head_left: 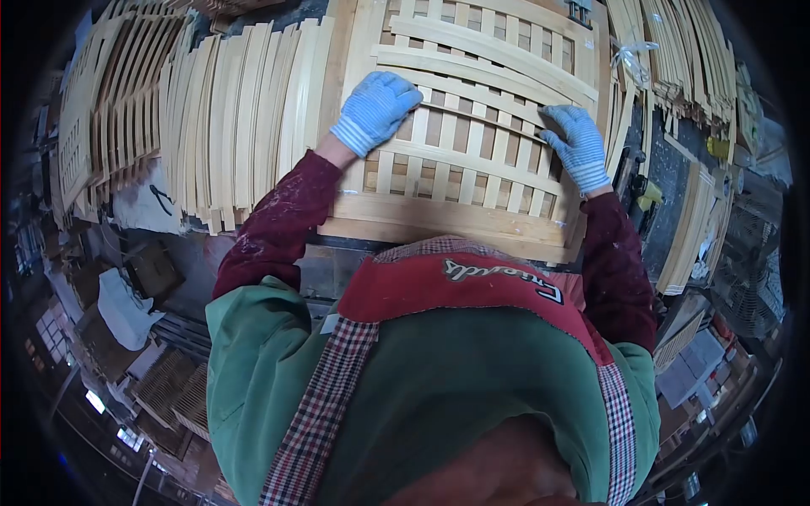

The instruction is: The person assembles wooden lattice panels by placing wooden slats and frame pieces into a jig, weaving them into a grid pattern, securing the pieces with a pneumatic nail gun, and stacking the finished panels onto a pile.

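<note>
Seen from above, the work lies in front of you, with your two gloved hands over a wooden frame (439, 212) filled by a lattice of crossing pale strips. A thin strip (483, 121), seen nearly edge-on, spans the space between your hands, above the lattice and roughly parallel to its long crosspieces.

Your left hand (377, 111), in a blue striped glove, has its fingers curled together at the left end of the thin strip; the fingertips are hidden, so the firmness of any pinch cannot be told. Your right hand (578, 148), gloved alike, has its thumb and fingers parted in a C shape at the strip's right end. The thumb lies at that end; whether it presses on the wood cannot be told.

Beyond the thin strip, a gently curved slat (498, 54) crosses the upper part of the lattice. To the left of the frame stands a dense row of pale slats (245, 118), and farther left are several lattice panels (110, 110). At the upper right lies a bundle of strips (688, 42), with clear plastic (631, 57) just beside it. Your red apron (430, 287) is near the frame's front rail.
</note>
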A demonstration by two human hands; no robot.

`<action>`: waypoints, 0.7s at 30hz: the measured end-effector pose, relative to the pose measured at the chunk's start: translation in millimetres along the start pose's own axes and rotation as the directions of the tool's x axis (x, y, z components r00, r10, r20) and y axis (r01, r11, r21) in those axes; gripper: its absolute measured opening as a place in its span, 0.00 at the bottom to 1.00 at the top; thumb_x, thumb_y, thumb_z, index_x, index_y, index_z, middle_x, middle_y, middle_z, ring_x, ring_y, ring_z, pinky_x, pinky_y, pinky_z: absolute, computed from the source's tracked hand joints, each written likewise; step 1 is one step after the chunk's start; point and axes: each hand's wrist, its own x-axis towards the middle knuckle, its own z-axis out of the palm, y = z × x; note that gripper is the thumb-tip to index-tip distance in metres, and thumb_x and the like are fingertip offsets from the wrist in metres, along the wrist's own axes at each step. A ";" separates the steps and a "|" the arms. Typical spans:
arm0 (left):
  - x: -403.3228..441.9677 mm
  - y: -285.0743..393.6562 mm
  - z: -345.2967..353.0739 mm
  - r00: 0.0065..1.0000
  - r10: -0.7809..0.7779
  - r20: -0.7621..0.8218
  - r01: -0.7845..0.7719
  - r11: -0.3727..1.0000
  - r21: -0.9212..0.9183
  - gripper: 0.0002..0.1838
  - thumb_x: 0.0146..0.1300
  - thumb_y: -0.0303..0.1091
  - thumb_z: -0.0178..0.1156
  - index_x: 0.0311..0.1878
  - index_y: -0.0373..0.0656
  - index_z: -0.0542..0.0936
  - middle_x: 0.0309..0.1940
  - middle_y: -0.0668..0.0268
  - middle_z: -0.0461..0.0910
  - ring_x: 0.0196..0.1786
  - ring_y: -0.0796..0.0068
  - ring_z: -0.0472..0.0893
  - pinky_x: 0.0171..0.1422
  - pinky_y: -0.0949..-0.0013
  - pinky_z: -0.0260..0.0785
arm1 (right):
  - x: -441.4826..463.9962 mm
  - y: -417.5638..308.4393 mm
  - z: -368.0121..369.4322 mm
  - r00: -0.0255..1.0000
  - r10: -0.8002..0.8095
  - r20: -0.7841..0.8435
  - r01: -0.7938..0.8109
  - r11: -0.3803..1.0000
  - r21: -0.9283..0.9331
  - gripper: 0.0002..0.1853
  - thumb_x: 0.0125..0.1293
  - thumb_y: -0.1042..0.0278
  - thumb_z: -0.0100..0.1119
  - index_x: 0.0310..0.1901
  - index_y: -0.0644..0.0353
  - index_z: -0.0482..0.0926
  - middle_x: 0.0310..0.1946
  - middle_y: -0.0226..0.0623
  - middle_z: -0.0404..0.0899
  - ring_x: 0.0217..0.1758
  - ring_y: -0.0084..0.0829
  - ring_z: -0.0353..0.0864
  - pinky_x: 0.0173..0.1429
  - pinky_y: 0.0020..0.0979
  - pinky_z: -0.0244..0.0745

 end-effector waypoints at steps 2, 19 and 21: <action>-1.6 -0.2 -5.9 0.991 -0.052 0.121 0.056 0.998 -0.031 0.10 0.62 0.40 0.58 0.42 0.47 0.81 0.36 0.63 0.79 0.44 0.61 0.78 0.53 0.57 0.70 | -5.0 -4.4 -2.5 0.998 -0.029 -0.051 0.027 0.999 -0.030 0.16 0.60 0.63 0.64 0.49 0.57 0.81 0.43 0.43 0.80 0.48 0.44 0.78 0.54 0.38 0.73; 26.0 17.2 -11.8 0.976 0.045 0.211 -0.050 0.999 0.017 0.12 0.59 0.39 0.61 0.44 0.45 0.79 0.39 0.61 0.78 0.43 0.59 0.77 0.51 0.58 0.71 | 9.9 -23.6 -10.7 0.989 -0.026 0.144 0.017 0.998 0.060 0.15 0.63 0.58 0.60 0.47 0.57 0.79 0.36 0.44 0.79 0.43 0.47 0.77 0.48 0.42 0.73; 18.3 20.0 -4.8 0.967 0.055 0.247 -0.050 0.998 -0.024 0.12 0.59 0.39 0.61 0.42 0.45 0.78 0.38 0.61 0.77 0.43 0.59 0.77 0.50 0.58 0.71 | -3.5 -46.4 -8.3 0.969 -0.023 0.246 0.012 0.999 0.047 0.16 0.62 0.58 0.60 0.48 0.57 0.78 0.37 0.43 0.79 0.43 0.46 0.78 0.49 0.43 0.73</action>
